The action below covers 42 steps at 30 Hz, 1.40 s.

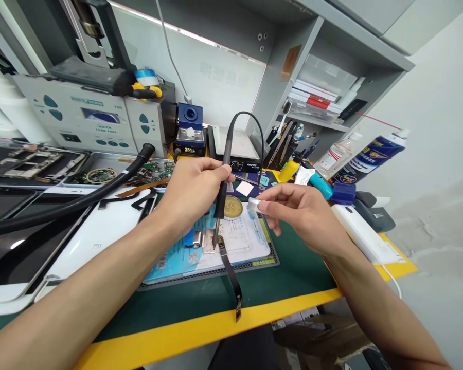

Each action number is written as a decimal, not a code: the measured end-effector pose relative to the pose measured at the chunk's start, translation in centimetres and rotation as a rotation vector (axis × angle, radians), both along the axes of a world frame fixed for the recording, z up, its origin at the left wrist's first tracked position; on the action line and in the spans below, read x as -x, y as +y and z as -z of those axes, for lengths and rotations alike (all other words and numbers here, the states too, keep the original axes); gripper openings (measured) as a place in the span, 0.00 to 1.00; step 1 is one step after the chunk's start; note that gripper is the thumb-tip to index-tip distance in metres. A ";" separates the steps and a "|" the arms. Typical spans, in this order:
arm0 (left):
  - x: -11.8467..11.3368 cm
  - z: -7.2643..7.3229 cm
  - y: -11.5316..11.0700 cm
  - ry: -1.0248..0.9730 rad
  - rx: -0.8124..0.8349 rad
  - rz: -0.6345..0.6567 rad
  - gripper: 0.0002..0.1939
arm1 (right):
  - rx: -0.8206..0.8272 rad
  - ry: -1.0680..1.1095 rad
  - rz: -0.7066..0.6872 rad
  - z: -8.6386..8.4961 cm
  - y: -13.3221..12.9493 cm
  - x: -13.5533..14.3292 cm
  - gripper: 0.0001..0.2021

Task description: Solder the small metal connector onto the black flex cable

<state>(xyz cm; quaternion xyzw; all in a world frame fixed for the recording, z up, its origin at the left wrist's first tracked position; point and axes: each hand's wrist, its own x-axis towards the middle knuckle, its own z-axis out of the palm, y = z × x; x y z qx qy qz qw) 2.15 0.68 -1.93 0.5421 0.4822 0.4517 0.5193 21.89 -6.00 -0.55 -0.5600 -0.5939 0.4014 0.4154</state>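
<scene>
In my left hand (191,190) is a black soldering iron (221,203), gripped by its handle with the tip pointing down. That tip is at the upper end of a black flex cable (230,272); whether they touch I cannot tell. The cable trails over the mat's front edge. Between thumb and fingers my right hand (301,213) pinches a small silver flat piece (253,204), its kind unclear. A round tin of amber paste (232,206) stands between the hands. Beside the iron's tip, a small metal cylinder (197,238) lies on the printed pad (250,246).
Opened phones and a white tablet back (96,246) fill the left side, crossed by a thick black hose (81,192). Behind are a grey rework station (100,121) and a soldering station (193,149). A spray can (370,159) and white power strip (364,231) stand right.
</scene>
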 end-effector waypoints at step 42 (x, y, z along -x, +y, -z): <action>-0.1 -0.3 0.2 -0.022 -0.029 0.010 0.12 | -0.317 -0.395 -0.207 2.6 -2.6 3.2 0.04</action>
